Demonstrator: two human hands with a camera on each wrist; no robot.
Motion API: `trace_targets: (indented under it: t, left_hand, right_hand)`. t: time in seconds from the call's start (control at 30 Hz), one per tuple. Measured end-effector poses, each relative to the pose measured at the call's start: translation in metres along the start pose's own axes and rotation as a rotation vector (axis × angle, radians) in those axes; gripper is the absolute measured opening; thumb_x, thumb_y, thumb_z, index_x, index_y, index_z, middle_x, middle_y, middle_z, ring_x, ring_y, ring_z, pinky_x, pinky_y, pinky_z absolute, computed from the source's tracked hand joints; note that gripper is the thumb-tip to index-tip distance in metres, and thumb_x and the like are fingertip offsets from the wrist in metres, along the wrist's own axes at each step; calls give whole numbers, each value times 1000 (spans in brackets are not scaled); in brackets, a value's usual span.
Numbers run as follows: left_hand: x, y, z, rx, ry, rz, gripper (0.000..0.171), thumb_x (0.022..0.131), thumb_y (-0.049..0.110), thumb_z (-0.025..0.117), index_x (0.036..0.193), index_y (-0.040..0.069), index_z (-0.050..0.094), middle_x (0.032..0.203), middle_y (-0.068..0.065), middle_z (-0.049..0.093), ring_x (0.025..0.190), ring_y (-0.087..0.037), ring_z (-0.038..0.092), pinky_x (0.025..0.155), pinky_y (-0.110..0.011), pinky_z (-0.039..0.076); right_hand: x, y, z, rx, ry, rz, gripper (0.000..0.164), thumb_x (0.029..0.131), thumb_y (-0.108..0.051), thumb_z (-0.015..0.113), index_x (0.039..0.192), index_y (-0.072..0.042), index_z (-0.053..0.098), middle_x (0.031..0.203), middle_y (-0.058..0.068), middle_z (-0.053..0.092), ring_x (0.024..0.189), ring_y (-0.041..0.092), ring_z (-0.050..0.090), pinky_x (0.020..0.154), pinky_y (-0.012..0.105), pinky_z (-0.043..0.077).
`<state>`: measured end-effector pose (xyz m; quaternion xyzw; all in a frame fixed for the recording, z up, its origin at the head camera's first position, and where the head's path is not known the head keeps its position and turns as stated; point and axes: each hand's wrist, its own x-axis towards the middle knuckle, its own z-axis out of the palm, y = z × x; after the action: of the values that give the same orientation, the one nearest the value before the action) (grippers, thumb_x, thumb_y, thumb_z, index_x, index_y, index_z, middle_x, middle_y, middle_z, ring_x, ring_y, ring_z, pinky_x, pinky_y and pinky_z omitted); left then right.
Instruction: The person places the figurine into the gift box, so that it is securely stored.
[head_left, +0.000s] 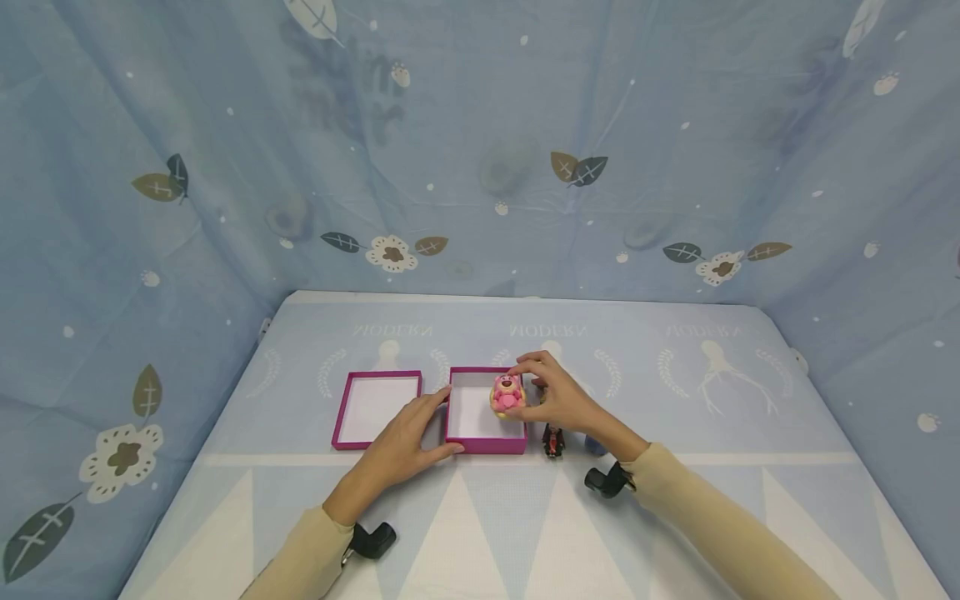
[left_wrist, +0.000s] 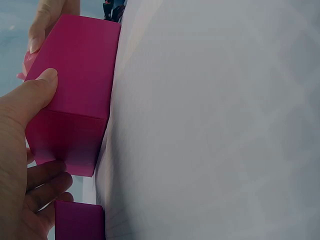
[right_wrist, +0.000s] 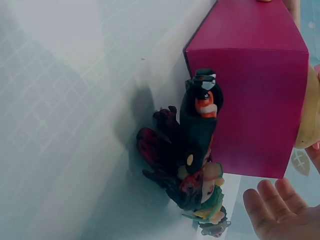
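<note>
pale tabletop (head_left: 750,425), pink bear (head_left: 507,397) over box (head_left: 487,447), face in head view only

The person wears long, plain beige sleeves, the left sleeve (head_left: 300,557) and right sleeve (head_left: 720,518) ending near the wrists. Below each bare hand, left hand (head_left: 405,442) and right hand (head_left: 555,395), sits a stubby black wrist device: left camera (head_left: 375,540), right camera (head_left: 606,481), both seemingly elbow-shaped.
</note>
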<state>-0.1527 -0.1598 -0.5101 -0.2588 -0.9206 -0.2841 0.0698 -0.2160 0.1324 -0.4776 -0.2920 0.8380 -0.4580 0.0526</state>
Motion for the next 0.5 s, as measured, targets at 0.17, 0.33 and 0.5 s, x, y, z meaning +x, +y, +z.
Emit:
trace_targets:
  t: [0.17,0.33,0.5]
  left_hand:
    - [0,1,0,-2,-2,-12,92,77,48,79,151,12,37,141,-6,55,129,-24,53,107,-45,45]
    - [1,2,0,-2,-8,-18,92,78,48,79,151,12,37,141,-6,55,129,-24,53,107,-45,45]
    - [1,3,-2,-15,-17,-24,91,79,48,79,151,12,36,141,-7,55,129,-25,53,107,-47,45]
  right_hand:
    - [3,-2,4,-26,12,16,54,73,-24,87,120,-11,64,136,21,44,124,35,49,100,52,49]
    - [4,-3,8,-68,8,73,56,73,-32,86,121,-14,64,142,19,41,127,38,47,100,53,48]
    - [4,-1,13,-68,13,119,56,71,-31,87,121,-16,66,143,19,41,129,38,46,102,56,45]
